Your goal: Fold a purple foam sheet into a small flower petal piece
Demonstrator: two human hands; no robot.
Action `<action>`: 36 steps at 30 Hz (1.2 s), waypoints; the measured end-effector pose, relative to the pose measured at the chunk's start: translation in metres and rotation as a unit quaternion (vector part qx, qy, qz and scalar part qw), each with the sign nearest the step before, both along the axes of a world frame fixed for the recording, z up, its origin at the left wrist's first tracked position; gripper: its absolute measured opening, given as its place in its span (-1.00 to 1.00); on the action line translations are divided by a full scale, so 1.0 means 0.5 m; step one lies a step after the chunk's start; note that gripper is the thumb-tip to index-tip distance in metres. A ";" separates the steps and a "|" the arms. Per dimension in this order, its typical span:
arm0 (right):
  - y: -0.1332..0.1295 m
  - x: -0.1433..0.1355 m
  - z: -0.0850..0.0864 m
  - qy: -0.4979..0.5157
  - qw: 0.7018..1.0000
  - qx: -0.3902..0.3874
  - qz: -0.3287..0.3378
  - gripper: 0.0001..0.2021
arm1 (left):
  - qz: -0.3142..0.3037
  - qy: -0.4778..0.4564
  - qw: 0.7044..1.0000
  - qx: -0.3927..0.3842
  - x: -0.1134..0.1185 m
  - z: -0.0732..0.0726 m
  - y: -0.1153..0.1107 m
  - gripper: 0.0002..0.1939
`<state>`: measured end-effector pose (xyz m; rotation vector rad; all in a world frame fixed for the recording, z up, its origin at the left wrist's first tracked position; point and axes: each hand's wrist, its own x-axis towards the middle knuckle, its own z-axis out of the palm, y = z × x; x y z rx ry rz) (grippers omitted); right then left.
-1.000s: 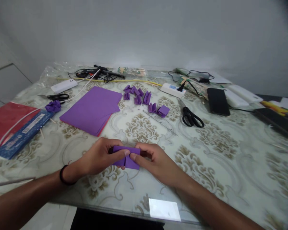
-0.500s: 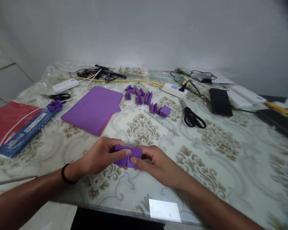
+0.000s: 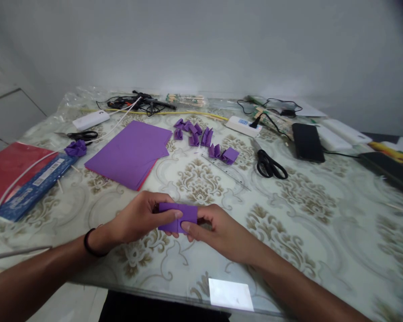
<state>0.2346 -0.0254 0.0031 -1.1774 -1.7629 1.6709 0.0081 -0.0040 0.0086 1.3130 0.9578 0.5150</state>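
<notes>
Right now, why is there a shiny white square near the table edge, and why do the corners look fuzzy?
Head view: the white square is glare on the glossy table; the right edge smears, the top right corner darkens; the purple paper in both hands stays sharp.

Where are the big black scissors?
The black scissors lie on the table's far right half, between the folded purple paper pieces and the black phone.

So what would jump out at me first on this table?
Two hands, left hand and right hand, pinch a small folded purple paper between them near the table's front edge. Behind them lies a stack of purple sheets, with a cluster of folded purple pieces to its right and black scissors further right.
</notes>
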 end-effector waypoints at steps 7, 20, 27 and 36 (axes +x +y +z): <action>0.003 0.007 0.003 -0.027 0.999 0.037 0.014 -0.66 | 0.007 -0.009 1.000 -0.007 0.001 0.003 -0.002 -0.68; 0.000 0.004 0.009 -0.005 0.998 0.048 0.030 -0.71 | 0.007 -0.026 0.999 0.018 0.000 0.018 -0.001 -0.65; 0.000 0.002 0.010 0.020 0.998 0.057 0.028 -0.64 | -0.011 -0.036 0.999 0.008 -0.002 0.015 -0.003 -0.69; 0.001 -0.003 0.015 0.028 0.991 0.130 0.026 -0.63 | -0.033 -0.068 0.997 -0.033 0.001 0.023 -0.002 -0.73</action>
